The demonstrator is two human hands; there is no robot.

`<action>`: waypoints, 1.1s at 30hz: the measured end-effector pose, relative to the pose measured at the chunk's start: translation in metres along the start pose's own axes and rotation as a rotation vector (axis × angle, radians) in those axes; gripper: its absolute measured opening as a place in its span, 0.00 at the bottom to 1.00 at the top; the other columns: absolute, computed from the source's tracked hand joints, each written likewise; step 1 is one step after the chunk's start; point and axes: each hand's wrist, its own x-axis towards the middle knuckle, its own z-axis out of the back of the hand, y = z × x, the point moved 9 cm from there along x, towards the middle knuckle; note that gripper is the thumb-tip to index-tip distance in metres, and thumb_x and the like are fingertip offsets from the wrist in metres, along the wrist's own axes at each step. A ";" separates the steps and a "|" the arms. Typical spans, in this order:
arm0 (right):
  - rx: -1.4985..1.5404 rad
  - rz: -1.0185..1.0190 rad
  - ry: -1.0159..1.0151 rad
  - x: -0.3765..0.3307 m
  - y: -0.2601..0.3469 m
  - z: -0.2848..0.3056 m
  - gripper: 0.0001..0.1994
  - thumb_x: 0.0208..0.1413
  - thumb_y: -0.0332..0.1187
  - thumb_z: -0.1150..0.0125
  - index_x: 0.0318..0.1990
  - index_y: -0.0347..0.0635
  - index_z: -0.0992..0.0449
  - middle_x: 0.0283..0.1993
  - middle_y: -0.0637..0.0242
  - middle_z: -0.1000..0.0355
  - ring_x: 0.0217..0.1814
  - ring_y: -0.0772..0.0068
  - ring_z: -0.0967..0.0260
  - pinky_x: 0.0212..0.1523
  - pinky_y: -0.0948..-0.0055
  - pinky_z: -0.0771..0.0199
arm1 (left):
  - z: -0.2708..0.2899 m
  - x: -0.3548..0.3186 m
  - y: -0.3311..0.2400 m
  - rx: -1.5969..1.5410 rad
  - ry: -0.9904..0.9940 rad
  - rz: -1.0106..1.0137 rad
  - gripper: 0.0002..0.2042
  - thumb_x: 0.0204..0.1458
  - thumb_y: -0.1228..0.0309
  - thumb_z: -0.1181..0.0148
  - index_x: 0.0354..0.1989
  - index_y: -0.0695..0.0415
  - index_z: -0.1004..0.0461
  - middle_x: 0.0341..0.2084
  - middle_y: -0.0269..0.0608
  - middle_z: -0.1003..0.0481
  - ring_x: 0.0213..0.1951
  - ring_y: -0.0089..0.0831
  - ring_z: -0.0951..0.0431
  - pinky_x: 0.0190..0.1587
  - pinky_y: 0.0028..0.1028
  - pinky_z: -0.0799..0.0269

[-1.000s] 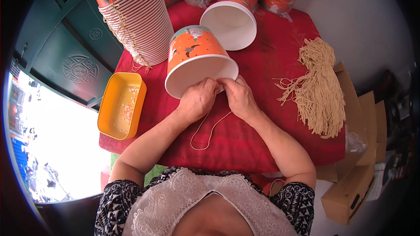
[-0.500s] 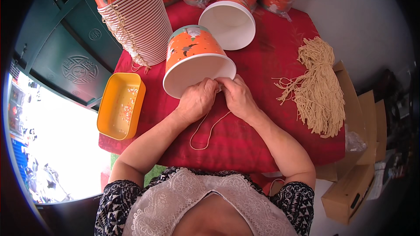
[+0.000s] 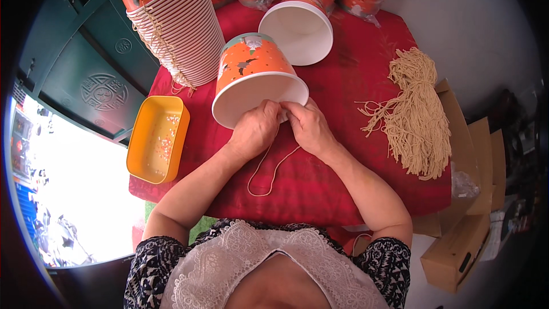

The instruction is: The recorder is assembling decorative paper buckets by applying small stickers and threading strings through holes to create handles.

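Note:
An orange patterned paper bucket (image 3: 251, 60) lies tilted on the table, its white mouth facing me. Both my hands meet at the lower right of its rim. My left hand (image 3: 257, 124) is closed in a pinch, and my right hand (image 3: 309, 126) pinches right beside it. A thin beige cord (image 3: 261, 194) hangs from between them in a loop onto the red cloth. The fingers hide the spot where cord and rim come together. Behind this bucket, a second paper bucket (image 3: 300, 31) rests on its side, its white inside showing.
On the left stands a yellow plastic tub (image 3: 186, 131) with small white and orange bits inside. A tall stack of nested buckets (image 3: 177, 28) leans behind it. At the right lies a bundle of beige cords (image 3: 420, 120). Cardboard boxes (image 3: 457, 252) sit beyond the red-covered table (image 3: 354, 189).
Hardly anything differs. The bucket and my hands have shifted very slightly, with the fingers still pinching at the rim.

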 end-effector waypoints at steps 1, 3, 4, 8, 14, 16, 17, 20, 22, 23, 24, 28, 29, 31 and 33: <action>-0.004 0.015 -0.009 0.000 0.000 0.000 0.11 0.55 0.22 0.46 0.46 0.36 0.23 0.34 0.47 0.26 0.39 0.46 0.31 0.42 0.55 0.28 | -0.002 -0.001 0.004 0.008 0.017 0.041 0.07 0.50 0.79 0.42 0.36 0.59 0.33 0.30 0.48 0.25 0.31 0.50 0.23 0.34 0.43 0.26; -0.006 0.031 -0.017 -0.001 0.000 0.000 0.11 0.56 0.23 0.46 0.46 0.35 0.23 0.34 0.47 0.26 0.38 0.46 0.31 0.41 0.55 0.28 | -0.003 0.000 0.003 0.026 0.010 0.045 0.07 0.50 0.79 0.42 0.36 0.60 0.33 0.30 0.49 0.26 0.31 0.50 0.23 0.34 0.43 0.25; -0.011 0.038 -0.024 -0.001 -0.001 -0.001 0.12 0.56 0.23 0.47 0.46 0.34 0.24 0.33 0.47 0.26 0.38 0.46 0.31 0.41 0.55 0.28 | -0.003 0.001 0.003 0.044 0.003 0.049 0.08 0.50 0.78 0.42 0.37 0.61 0.34 0.30 0.50 0.26 0.31 0.51 0.23 0.34 0.44 0.25; -0.023 0.030 -0.035 0.000 0.000 0.000 0.12 0.56 0.23 0.47 0.47 0.34 0.23 0.32 0.46 0.26 0.37 0.47 0.31 0.40 0.55 0.27 | -0.002 0.003 -0.002 0.099 -0.013 0.018 0.07 0.49 0.77 0.45 0.36 0.64 0.33 0.29 0.53 0.26 0.29 0.48 0.22 0.30 0.41 0.25; -0.017 0.041 -0.028 -0.001 -0.002 -0.002 0.14 0.56 0.21 0.48 0.49 0.36 0.25 0.34 0.46 0.27 0.38 0.47 0.31 0.41 0.55 0.27 | 0.002 0.003 -0.006 0.068 -0.026 0.021 0.06 0.48 0.78 0.45 0.36 0.63 0.31 0.29 0.51 0.26 0.29 0.48 0.22 0.30 0.41 0.24; -0.017 0.034 -0.020 -0.001 -0.002 -0.002 0.14 0.56 0.21 0.48 0.50 0.36 0.26 0.35 0.46 0.27 0.38 0.46 0.31 0.41 0.55 0.27 | 0.003 0.003 -0.006 0.055 -0.037 0.024 0.07 0.48 0.79 0.45 0.36 0.61 0.29 0.28 0.49 0.26 0.29 0.47 0.22 0.30 0.41 0.23; -0.017 0.027 -0.012 -0.001 -0.002 -0.002 0.14 0.56 0.21 0.48 0.50 0.36 0.27 0.35 0.46 0.27 0.39 0.46 0.31 0.41 0.54 0.27 | 0.003 0.002 -0.005 0.055 -0.037 0.024 0.07 0.48 0.79 0.45 0.36 0.61 0.29 0.28 0.49 0.26 0.29 0.47 0.22 0.30 0.41 0.23; -0.012 0.027 -0.002 0.001 0.000 -0.001 0.14 0.56 0.21 0.48 0.50 0.37 0.27 0.35 0.46 0.27 0.39 0.46 0.31 0.41 0.54 0.28 | 0.004 0.002 -0.008 0.043 -0.040 -0.010 0.07 0.48 0.79 0.45 0.37 0.59 0.28 0.28 0.48 0.26 0.29 0.47 0.22 0.30 0.41 0.23; 0.007 0.040 -0.009 0.002 0.001 0.000 0.13 0.55 0.21 0.48 0.49 0.37 0.27 0.35 0.46 0.27 0.39 0.45 0.31 0.41 0.53 0.28 | 0.005 0.002 -0.009 0.042 -0.042 -0.028 0.07 0.49 0.78 0.44 0.37 0.58 0.28 0.28 0.47 0.26 0.29 0.46 0.22 0.29 0.40 0.23; 0.025 0.053 -0.016 0.003 0.003 0.001 0.12 0.55 0.21 0.48 0.48 0.37 0.27 0.35 0.46 0.27 0.39 0.45 0.31 0.41 0.53 0.28 | 0.005 0.003 -0.010 0.042 -0.043 -0.028 0.07 0.49 0.78 0.44 0.37 0.58 0.28 0.28 0.47 0.26 0.29 0.46 0.22 0.29 0.40 0.23; 0.025 0.054 -0.015 0.003 0.003 0.002 0.12 0.55 0.21 0.48 0.48 0.37 0.27 0.35 0.46 0.27 0.39 0.45 0.31 0.41 0.53 0.28 | 0.006 0.003 -0.011 0.039 -0.047 -0.037 0.07 0.49 0.78 0.44 0.37 0.58 0.28 0.27 0.46 0.26 0.29 0.46 0.22 0.29 0.40 0.23; -0.001 0.030 0.030 0.001 -0.001 0.001 0.06 0.55 0.22 0.46 0.40 0.36 0.28 0.32 0.48 0.27 0.38 0.45 0.31 0.39 0.52 0.28 | 0.010 0.005 -0.011 -0.016 -0.057 -0.016 0.05 0.50 0.77 0.43 0.35 0.58 0.27 0.27 0.46 0.25 0.30 0.46 0.21 0.30 0.41 0.24; -0.006 0.034 0.027 0.001 -0.001 0.001 0.04 0.55 0.22 0.45 0.38 0.36 0.29 0.31 0.49 0.28 0.37 0.45 0.30 0.38 0.52 0.28 | 0.010 0.004 -0.011 -0.017 -0.058 -0.016 0.05 0.50 0.77 0.43 0.35 0.58 0.27 0.27 0.46 0.25 0.30 0.46 0.21 0.30 0.41 0.24; -0.019 0.021 0.017 0.000 0.001 0.002 0.03 0.54 0.23 0.44 0.36 0.37 0.30 0.30 0.50 0.28 0.35 0.46 0.30 0.36 0.53 0.28 | 0.011 0.001 -0.001 -0.127 -0.051 0.096 0.03 0.52 0.77 0.43 0.35 0.59 0.27 0.29 0.48 0.23 0.32 0.47 0.21 0.32 0.40 0.24; -0.032 0.008 0.010 -0.001 0.002 0.002 0.03 0.54 0.23 0.43 0.34 0.37 0.30 0.29 0.51 0.28 0.33 0.47 0.30 0.35 0.53 0.28 | 0.013 -0.001 0.006 -0.210 -0.050 0.148 0.03 0.52 0.79 0.42 0.35 0.60 0.26 0.29 0.48 0.23 0.32 0.45 0.21 0.34 0.37 0.24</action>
